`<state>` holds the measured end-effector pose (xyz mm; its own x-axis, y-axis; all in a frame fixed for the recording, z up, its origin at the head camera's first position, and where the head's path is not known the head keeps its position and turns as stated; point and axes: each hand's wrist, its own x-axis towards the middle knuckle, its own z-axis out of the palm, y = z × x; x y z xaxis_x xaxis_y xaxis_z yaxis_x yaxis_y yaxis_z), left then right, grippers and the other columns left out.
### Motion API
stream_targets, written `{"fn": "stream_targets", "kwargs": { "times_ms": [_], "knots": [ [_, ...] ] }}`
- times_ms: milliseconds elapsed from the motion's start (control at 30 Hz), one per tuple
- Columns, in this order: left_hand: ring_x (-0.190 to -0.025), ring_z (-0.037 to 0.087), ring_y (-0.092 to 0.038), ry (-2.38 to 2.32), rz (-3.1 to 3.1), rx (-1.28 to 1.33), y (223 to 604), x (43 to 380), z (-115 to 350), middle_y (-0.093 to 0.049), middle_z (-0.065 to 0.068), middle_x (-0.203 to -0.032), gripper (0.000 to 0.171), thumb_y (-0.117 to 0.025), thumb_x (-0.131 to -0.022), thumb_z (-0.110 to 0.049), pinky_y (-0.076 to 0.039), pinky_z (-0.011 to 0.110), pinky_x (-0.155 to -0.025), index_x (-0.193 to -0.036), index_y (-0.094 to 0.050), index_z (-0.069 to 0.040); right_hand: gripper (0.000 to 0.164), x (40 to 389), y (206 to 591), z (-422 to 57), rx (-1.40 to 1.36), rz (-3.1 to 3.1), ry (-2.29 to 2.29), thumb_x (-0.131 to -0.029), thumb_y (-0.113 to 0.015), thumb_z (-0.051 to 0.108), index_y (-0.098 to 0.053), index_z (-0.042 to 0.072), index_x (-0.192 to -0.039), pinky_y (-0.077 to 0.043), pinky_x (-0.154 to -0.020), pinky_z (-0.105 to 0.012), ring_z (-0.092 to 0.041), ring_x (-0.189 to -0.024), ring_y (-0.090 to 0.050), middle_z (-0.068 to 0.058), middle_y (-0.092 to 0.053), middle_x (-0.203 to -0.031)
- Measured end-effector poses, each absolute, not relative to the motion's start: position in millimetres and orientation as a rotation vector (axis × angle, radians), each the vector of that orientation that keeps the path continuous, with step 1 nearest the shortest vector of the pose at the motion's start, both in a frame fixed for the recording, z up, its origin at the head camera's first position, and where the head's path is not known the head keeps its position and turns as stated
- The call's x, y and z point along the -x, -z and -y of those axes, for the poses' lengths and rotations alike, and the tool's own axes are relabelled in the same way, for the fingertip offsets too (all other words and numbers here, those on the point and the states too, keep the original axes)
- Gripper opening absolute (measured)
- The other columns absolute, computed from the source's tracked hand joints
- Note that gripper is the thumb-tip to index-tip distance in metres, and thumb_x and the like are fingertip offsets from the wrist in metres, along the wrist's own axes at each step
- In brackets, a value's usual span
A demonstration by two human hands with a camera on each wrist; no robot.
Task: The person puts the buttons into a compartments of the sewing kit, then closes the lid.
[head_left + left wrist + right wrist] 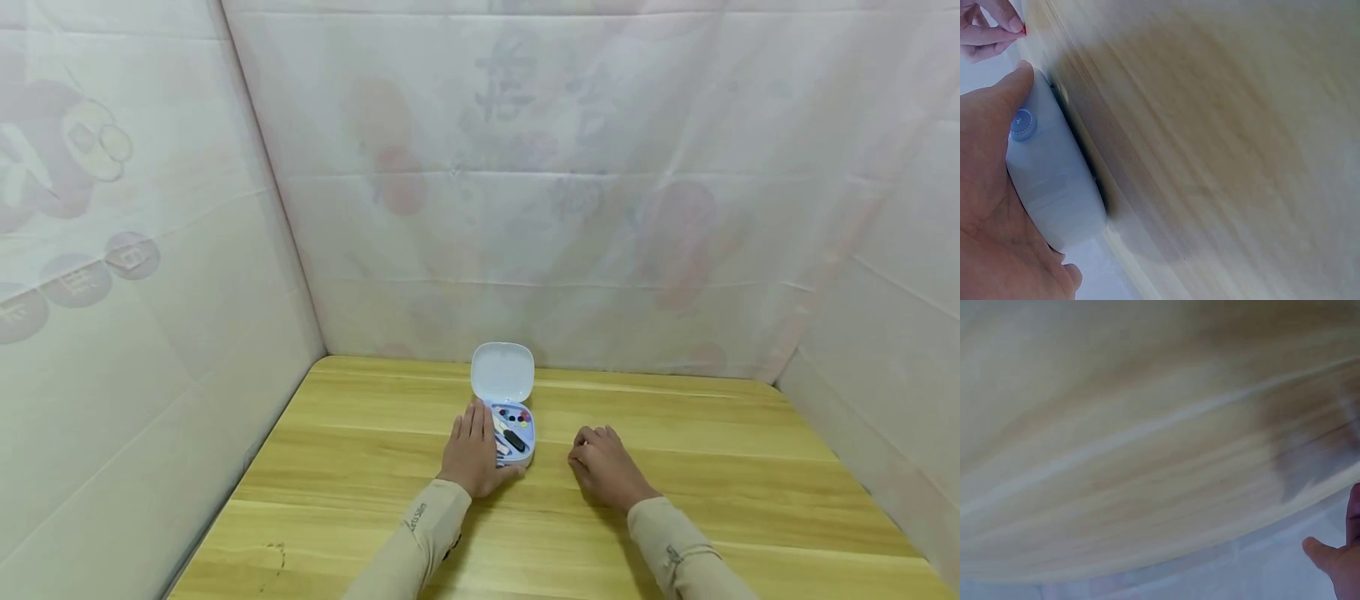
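Observation:
A small sewing kit box (530, 450) stands on the table with its white lid (502, 372) raised behind it. Coloured round pieces (522, 417) and a black-handled tool (514, 440) lie inside. My left hand (474, 454) rests along the box's left side with straight fingers, its thumb against the front. In the left wrist view, the box's pale front (1054, 169) shows a round blue latch (1023, 124) beside the thumb. To the right of the box, my right hand (606, 467) pinches a tiny red piece (1024, 29), whose kind is too small to tell.
The wooden table (360, 500) ends at a pale printed cloth (480, 250) close behind the raised lid. More cloth hangs at the left and right sides. A dark mark (277, 554) lies on the table at the front left.

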<state>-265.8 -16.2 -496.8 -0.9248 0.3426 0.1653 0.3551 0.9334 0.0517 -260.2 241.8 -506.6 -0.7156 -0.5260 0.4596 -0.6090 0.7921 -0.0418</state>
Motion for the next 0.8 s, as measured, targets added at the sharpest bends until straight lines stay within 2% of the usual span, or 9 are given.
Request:
{"fn": "stream_targets", "kwargs": {
  "times_ms": [200, 367, 533, 667, 800],
  "knots": [
    [-0.149, 0.037, -0.028, 0.171, 2.963, 0.532, 493.7, 263.5, 14.4, -0.028, 0.024, -0.162, 0.115, -0.059, -0.085, -0.077, -0.027, 0.047, -0.121, -0.155, -0.028, 0.008, 0.01, 264.9, 507.4, -241.6, -0.699, 2.589, -0.349, -0.082, -0.079, -0.002, -0.075, 0.005, -0.075, -0.047, -0.076, -0.042, -0.022, -0.076, -0.056, -0.005, -0.062, -0.084],
    [-0.15, 0.037, -0.027, 0.165, 2.978, 0.533, 493.2, 262.5, 13.2, -0.027, 0.024, -0.162, 0.113, -0.058, -0.086, -0.076, -0.026, 0.047, -0.121, -0.156, -0.027, 0.007, 0.013, 265.6, 506.5, -238.5, -0.524, 2.611, -0.413, -0.086, -0.074, -0.001, -0.074, 0.005, -0.074, -0.05, -0.078, -0.046, -0.025, -0.077, -0.058, -0.005, -0.063, -0.083],
    [-0.15, 0.036, -0.026, 0.146, 2.965, 0.536, 495.0, 263.3, 13.2, -0.028, 0.024, -0.162, 0.114, -0.057, -0.085, -0.078, -0.027, 0.047, -0.121, -0.155, -0.028, 0.007, 0.014, 271.0, 493.0, -223.4, -0.314, 2.676, -0.675, -0.09, -0.068, 0.002, -0.075, 0.004, -0.079, -0.052, -0.082, -0.05, -0.031, -0.087, -0.061, -0.009, -0.065, -0.09],
    [-0.15, 0.036, -0.026, 0.143, 2.95, 0.528, 497.8, 264.8, 13.9, -0.027, 0.024, -0.162, 0.116, -0.057, -0.084, -0.079, -0.027, 0.047, -0.121, -0.156, -0.027, 0.007, 0.007, 279.3, 483.2, -204.2, -0.282, 2.642, -0.902, -0.089, -0.072, 0.003, -0.075, 0.002, -0.083, -0.051, -0.089, -0.053, -0.036, -0.097, -0.061, -0.013, -0.067, -0.095],
    [-0.15, 0.035, -0.027, 0.128, 2.941, 0.524, 497.5, 264.8, 13.6, -0.029, 0.024, -0.162, 0.115, -0.056, -0.084, -0.079, -0.028, 0.047, -0.121, -0.155, -0.028, 0.007, 0.006, 282.8, 480.3, -186.9, -0.357, 2.596, -0.987, -0.087, -0.075, 0.002, -0.075, 0.002, -0.081, -0.051, -0.091, -0.052, -0.034, -0.097, -0.06, -0.011, -0.067, -0.094]
  ]
}}
